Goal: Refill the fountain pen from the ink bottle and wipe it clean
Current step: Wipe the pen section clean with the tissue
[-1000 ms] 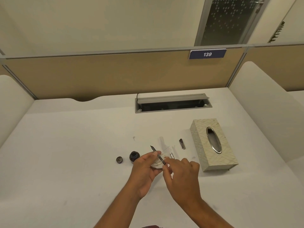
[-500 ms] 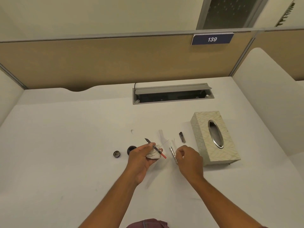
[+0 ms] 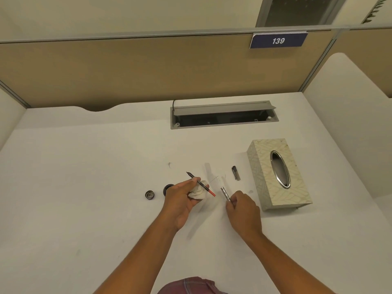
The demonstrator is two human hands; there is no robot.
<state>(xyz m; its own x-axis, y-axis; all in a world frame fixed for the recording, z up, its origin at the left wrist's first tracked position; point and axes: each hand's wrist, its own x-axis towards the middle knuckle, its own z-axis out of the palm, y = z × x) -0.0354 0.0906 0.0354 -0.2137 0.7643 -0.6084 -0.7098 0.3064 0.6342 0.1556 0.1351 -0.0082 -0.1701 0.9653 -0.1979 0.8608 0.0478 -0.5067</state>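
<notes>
My left hand (image 3: 182, 199) grips the fountain pen's thin inner section (image 3: 201, 184), nib pointing up and left, red end down and right, together with a crumpled white tissue (image 3: 198, 193). My right hand (image 3: 241, 211) closes its fingertips on the silver pen barrel (image 3: 225, 193), which lies on the white desk. The dark ink bottle (image 3: 167, 188) stands open just left of my left hand, half hidden by it. Its round cap (image 3: 149, 195) lies further left. The dark pen cap (image 3: 235, 172) rests beyond the barrel.
A patterned tissue box (image 3: 297, 187) with an oval metal opening stands to the right. A grey cable tray (image 3: 223, 115) is sunk into the desk at the back. Clear plastic wrapping (image 3: 212, 172) lies near the pen. Partition walls enclose the desk.
My right hand let go of the pen section, moved right and took hold of the silver barrel on the desk. My left hand kept the pen section and tissue.
</notes>
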